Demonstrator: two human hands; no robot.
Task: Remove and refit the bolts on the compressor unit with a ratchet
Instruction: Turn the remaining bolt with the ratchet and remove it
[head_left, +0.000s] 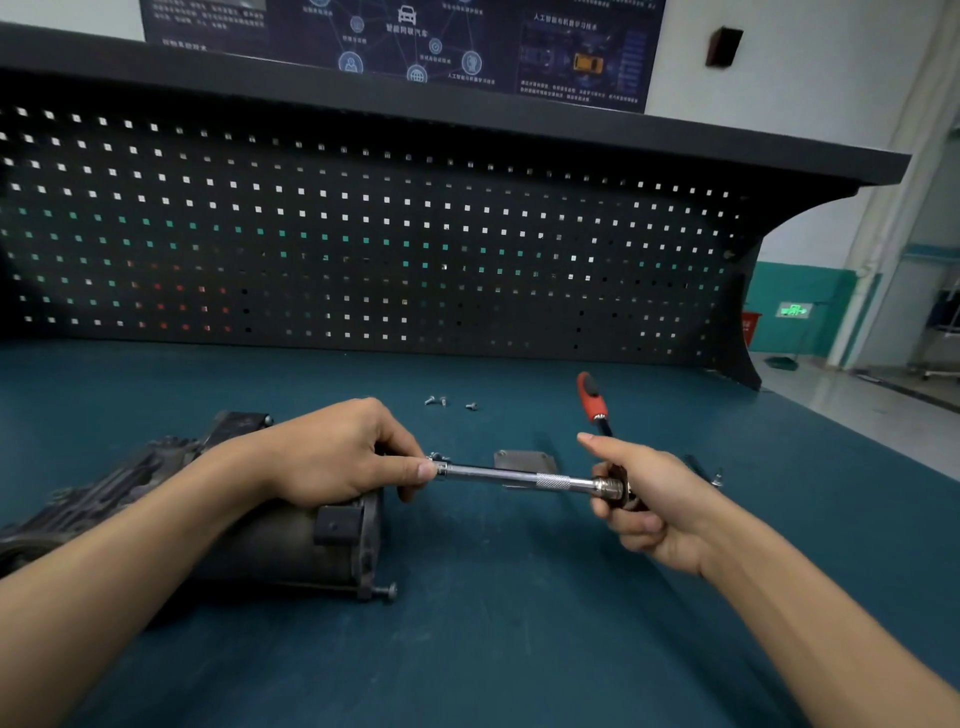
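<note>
On the teal tabletop (519, 623), our left grip (337, 457) pinches the extension bar (498, 475), the compressor (270, 545) just beneath it; our right grip (644, 499) wraps the ratchet (592, 397). Loose bolts (436, 400) beyond both grips suggest removal is underway, with refitting ahead.

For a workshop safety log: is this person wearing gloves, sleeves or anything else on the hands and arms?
No gloves: the left hand and right hand are bare. The left forearm and right forearm are uncovered to the picture's edge, so no sleeve shows. No watch, wristband or ring is visible.
</note>
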